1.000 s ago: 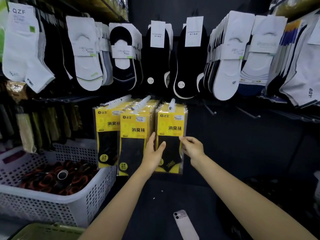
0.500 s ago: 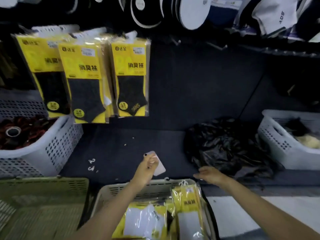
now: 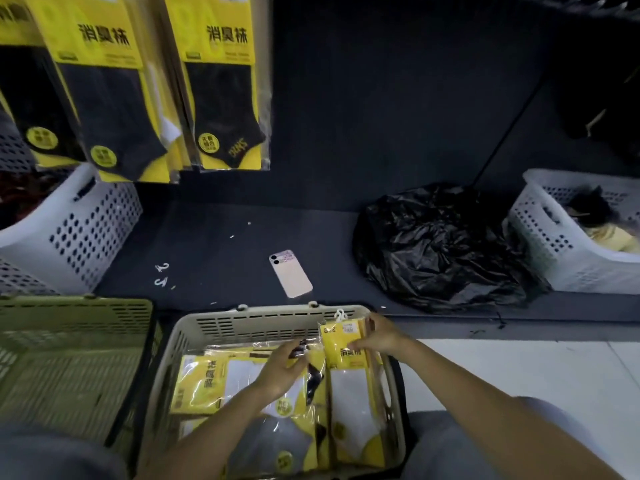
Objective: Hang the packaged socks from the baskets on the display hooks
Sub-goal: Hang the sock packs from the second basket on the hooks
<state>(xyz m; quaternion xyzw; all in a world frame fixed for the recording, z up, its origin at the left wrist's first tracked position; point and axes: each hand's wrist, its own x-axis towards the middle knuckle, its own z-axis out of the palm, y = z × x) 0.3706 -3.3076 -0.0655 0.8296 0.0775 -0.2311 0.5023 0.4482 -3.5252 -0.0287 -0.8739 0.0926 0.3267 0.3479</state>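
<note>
A: Where were the hands, nearest first?

B: Both were down in the beige basket (image 3: 277,315). Half a second before, they had hovered over its far rim, holding nothing.

A: And the right one?

B: The right hand (image 3: 379,336) pinched the yellow top of the upright pack (image 3: 341,362) — thumb on the front, fingers behind — at the basket's far right corner. That pack had stood in the same corner before, untouched.

A: The left?

B: The left hand (image 3: 282,367) lay with bent fingers over the flat packs (image 3: 204,379) in the middle of the basket. Whether it gripped one, I could not tell. Earlier it had been up by the phone.

A: Beyond the basket?

B: The green basket (image 3: 69,341) stood just to its left. On the dark shelf behind lay the phone (image 3: 290,273), now uncovered, with the black bag (image 3: 440,247) to its right and a white basket (image 3: 561,251) further right.

A: And the display?

B: The hanging packs (image 3: 221,81) were at the top left, black socks on yellow cards. Their tops were cut off by the frame, since the view had dipped lower than before.
</note>
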